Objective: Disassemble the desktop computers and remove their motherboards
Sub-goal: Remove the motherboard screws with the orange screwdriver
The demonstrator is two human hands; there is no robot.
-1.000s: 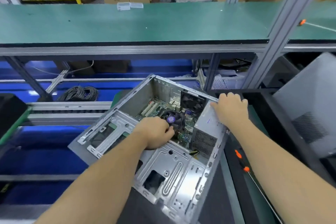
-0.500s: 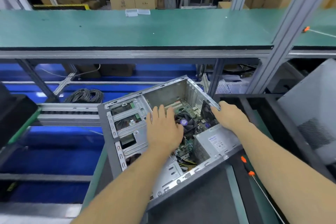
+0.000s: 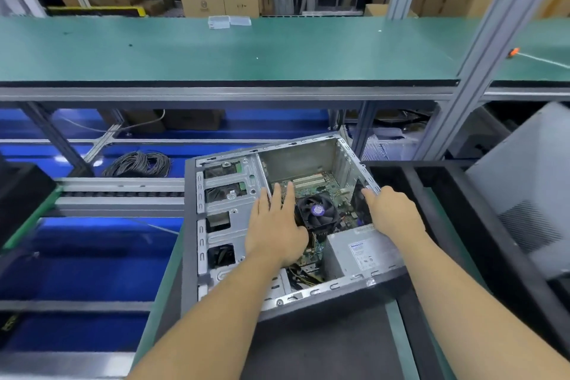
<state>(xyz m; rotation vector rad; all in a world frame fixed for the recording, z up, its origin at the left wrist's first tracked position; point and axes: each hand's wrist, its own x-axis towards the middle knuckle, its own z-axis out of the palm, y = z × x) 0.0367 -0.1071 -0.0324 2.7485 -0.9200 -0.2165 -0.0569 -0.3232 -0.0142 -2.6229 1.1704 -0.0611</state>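
From my feed the open grey metal desktop computer case (image 3: 277, 225) lies on its side on the dark-matted worktop (image 3: 324, 348), open face up, its long axis running roughly near-to-far with the drive bays to the left. My left hand (image 3: 274, 231) lies flat, fingers straight – a released grip – on the bay edge beside the black cooler fan (image 3: 317, 213) over the green motherboard (image 3: 314, 187). My right hand (image 3: 391, 213) rests on the case's right rim above the grey power supply box (image 3: 361, 253) – whether its fingers curl over that rim I cannot tell.

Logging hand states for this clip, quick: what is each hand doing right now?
Left hand: open, fingers straight, over the motherboard beside the fan.
Right hand: open, resting on the computer case edge, gripping nothing.
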